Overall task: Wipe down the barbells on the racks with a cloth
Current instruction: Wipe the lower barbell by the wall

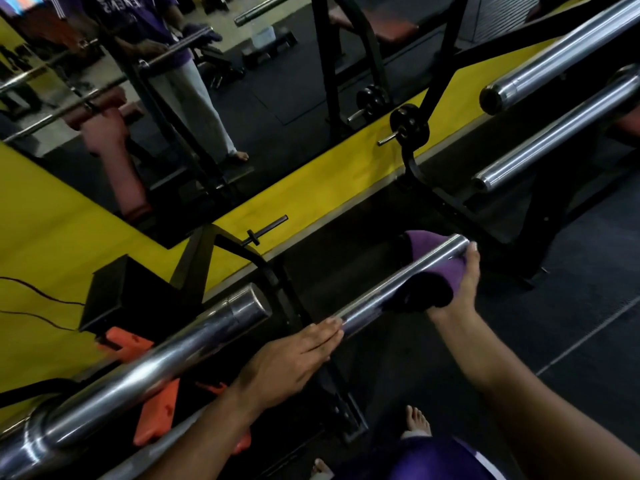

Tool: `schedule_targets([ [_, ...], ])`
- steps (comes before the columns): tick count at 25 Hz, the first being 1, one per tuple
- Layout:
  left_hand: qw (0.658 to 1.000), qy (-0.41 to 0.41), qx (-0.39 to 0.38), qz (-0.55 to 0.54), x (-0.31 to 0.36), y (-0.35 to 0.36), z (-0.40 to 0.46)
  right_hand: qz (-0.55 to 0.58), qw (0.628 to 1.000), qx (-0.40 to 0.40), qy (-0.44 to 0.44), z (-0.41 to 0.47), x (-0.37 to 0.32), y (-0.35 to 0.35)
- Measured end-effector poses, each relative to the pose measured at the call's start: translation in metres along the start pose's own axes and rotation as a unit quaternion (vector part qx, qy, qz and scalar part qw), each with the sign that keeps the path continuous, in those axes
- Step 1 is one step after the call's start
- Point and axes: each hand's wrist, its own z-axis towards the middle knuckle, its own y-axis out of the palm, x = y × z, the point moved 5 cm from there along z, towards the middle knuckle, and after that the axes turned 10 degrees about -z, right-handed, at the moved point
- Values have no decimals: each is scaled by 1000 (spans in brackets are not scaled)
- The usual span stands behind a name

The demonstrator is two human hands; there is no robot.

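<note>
A yellow wall (346, 174) runs from nine o'clock up toward two o'clock, with a large mirror (242, 98) set in it that fills the ten-to-twelve o'clock area and reflects a standing person, racks and bars. The dark rubber floor (571, 306) spreads across three to five o'clock. A black rack frame (277, 282) stands near the centre against the wall base.

Two chrome barbell sleeves (561, 64) lie on a rack at one to two o'clock, one above the other, well apart from the hands. At seven to eight o'clock a thick chrome sleeve (156, 358) slants up toward the centre, with orange pads (156, 420) showing beneath it.

The barbell being wiped (381, 289) is the thinner shaft just right of centre, rising toward its end at about three o'clock. A purple cloth (436, 268) is draped over this shaft near that end. The right hand (457, 292) grasps the cloth from below, fingers curled up around cloth and bar, thumb tip near the bar's end. The left hand (291, 358), at six o'clock of centre, lies released with straight fingers, their tips touching the lower part of the same shaft.

Bare feet (419, 420) show at six o'clock.
</note>
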Motion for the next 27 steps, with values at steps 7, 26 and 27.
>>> schedule_targets([
  [7,999,4,27,-31,-11,-1,-28,13,987,-94,129,-109,98,66],
  [26,994,13,73,-84,-14,-12,-69,80,983,138,91,-93,54,52],
  [27,995,0,74,-74,-15,-11,-75,49,987,135,78,-97,61,53],
])
